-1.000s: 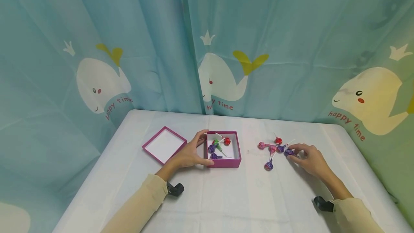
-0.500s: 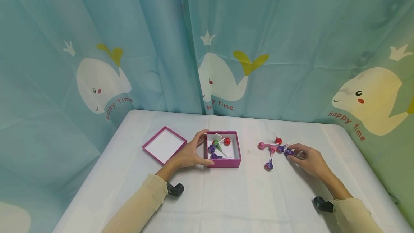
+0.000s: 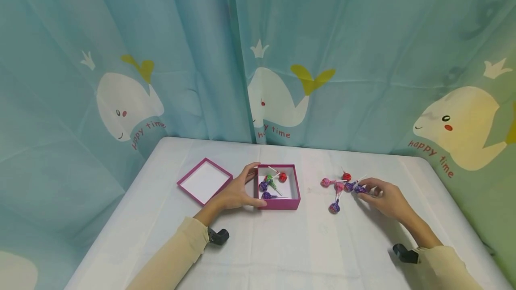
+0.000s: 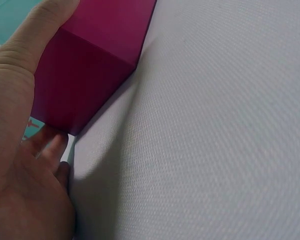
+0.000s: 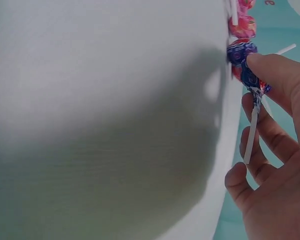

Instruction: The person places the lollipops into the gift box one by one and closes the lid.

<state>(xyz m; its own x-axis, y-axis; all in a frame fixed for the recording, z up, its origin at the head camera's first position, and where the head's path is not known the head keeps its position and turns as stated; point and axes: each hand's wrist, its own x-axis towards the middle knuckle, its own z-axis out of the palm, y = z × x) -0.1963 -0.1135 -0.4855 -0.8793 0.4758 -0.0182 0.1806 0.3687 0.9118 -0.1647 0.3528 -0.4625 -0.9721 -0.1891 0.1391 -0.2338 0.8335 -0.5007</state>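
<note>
Head view, lower half of the frame: white-clothed table before a teal whale-print curtain. At centre, magenta box standing open, holding several lollipops, its lid lying upturned just to the left. Left hand clasped round the box's left wall, thumb along the near corner and fingers curled over the far rim; same hold confirmed in the left wrist view, palm pressed to the magenta side. Right of centre, loose cluster of lollipops on the cloth, red, pink and purple, sticks crossing. Right hand at the cluster's right edge, fingertips closed on the purple lollipop; right wrist view, upper right, shows the thumb tip pressed on the wrapped purple head, white stick running down across the fingers.

Likely very light and rigid: hard sweet, crinkly wrapper probably slick, thin stick easily bent or snapped. Best taken by pinching the stick close under the head, or the head itself, as now. Box probably light card, prone to sliding unless steadied.
</note>
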